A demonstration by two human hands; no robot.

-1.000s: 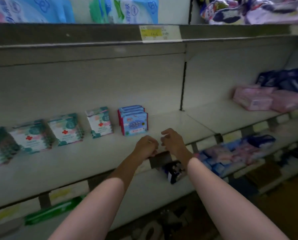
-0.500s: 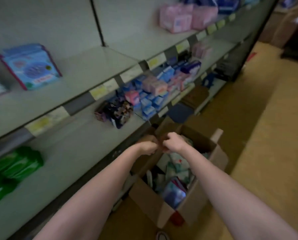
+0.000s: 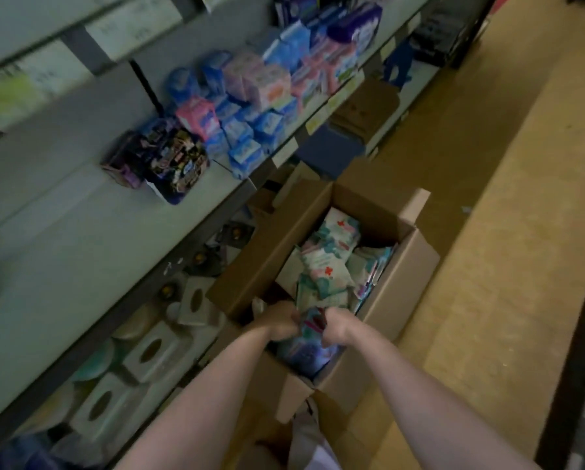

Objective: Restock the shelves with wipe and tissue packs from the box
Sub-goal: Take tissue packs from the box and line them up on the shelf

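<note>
Both my hands are down in the box (image 3: pixel 399 293). My left hand (image 3: pixel 279 322) and right hand (image 3: pixel 335 329) grip one pack (image 3: pixel 313 325) between them, fingers curled.

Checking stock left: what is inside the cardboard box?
The cardboard box holds a loose heap of white-and-teal packs and blue packs at the near end. Both hands, left and right, reach in. Lower layers and the bottom are covered.
</note>
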